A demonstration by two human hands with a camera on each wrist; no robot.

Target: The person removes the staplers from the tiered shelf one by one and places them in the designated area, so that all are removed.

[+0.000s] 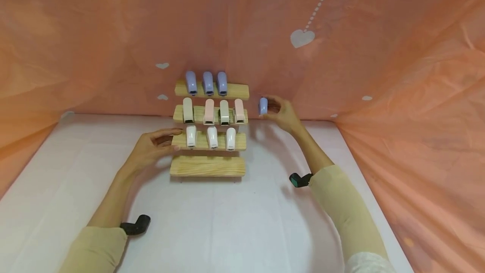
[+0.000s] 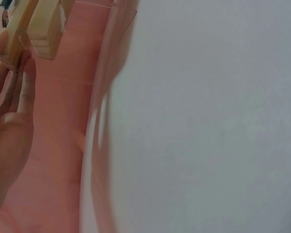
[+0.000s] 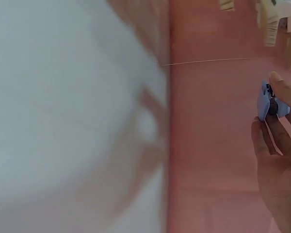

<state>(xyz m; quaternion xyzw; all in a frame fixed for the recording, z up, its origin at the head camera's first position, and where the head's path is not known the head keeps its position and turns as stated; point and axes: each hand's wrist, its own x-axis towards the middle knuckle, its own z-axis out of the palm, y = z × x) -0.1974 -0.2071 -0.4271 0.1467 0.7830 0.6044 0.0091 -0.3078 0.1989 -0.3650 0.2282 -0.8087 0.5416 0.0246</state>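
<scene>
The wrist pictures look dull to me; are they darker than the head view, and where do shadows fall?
Head view: brightest, with the right arm shadowing the white tabletop. Left wrist view: greyer, a shadow band along the tabletop's edge. Right wrist view: also dim, with broad, blurry-edged shadow; the right hand and the lilac stapler it pinches look distinct.

Lavender stapler (image 1: 263, 106); in right hand (image 1: 283, 115)

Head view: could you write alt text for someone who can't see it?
The right hand holds a purple stapler just right of a four-shelf wooden rack, while the left hand grips the third shelf down at its left end. From the top, shelves hold three purple staplers, four pink or cream ones and three white ones.
</scene>
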